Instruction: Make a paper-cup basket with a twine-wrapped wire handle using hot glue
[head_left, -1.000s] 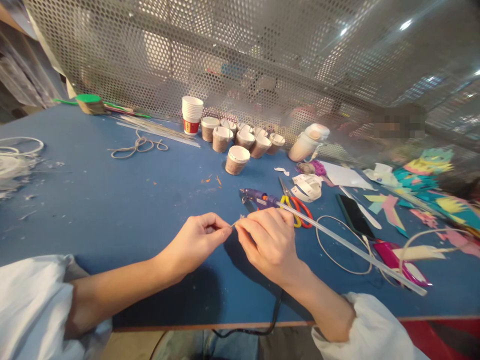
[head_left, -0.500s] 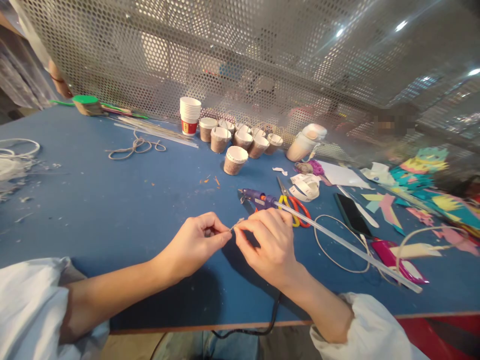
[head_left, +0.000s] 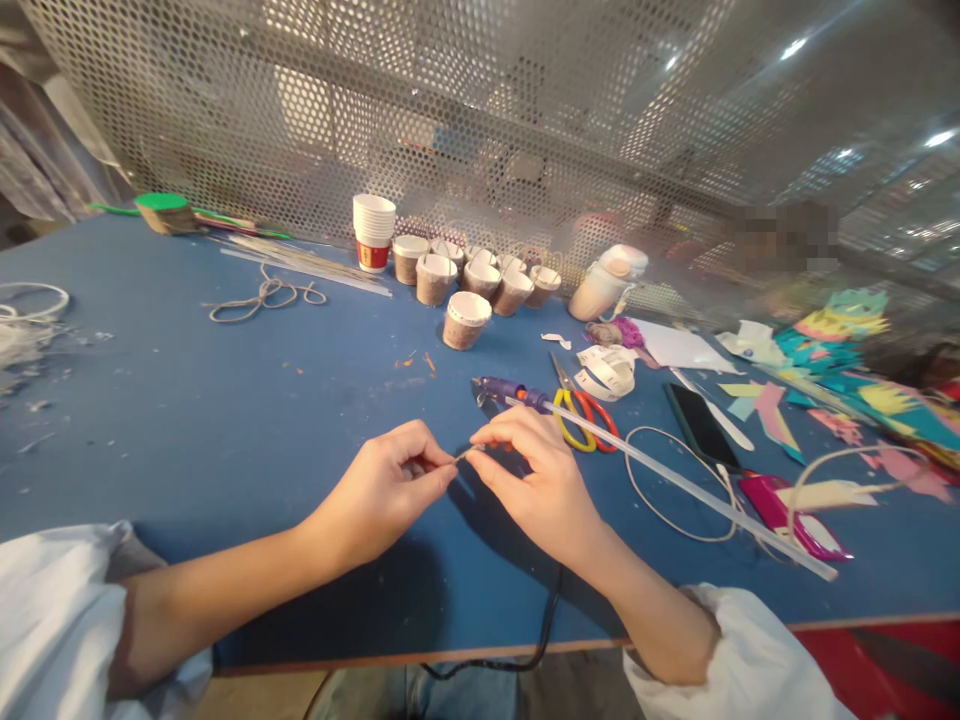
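Note:
My left hand (head_left: 386, 482) and my right hand (head_left: 534, 474) meet over the blue table (head_left: 187, 420), near its front edge. Both pinch a short thin pale strand (head_left: 468, 453) stretched between their fingertips. The left hand's fingers are curled in a pinch on one end. Thumb and forefinger of the right hand close on the other end. Just behind the right hand lies a purple glue gun (head_left: 507, 392) with a long clear glue stick (head_left: 675, 482) running off to the right.
Yellow and red scissors (head_left: 581, 414), a measuring tape (head_left: 611, 370), a dark phone (head_left: 699, 424), wire loops (head_left: 664, 490) and coloured paper cutouts (head_left: 840, 345) lie at the right. Paper cups (head_left: 465, 285) and a string (head_left: 259, 297) sit farther back before a perforated metal screen.
The two hands have stayed together on the strand; the right hand's fingers have shifted slightly on its end. The view has moved a little to the right.

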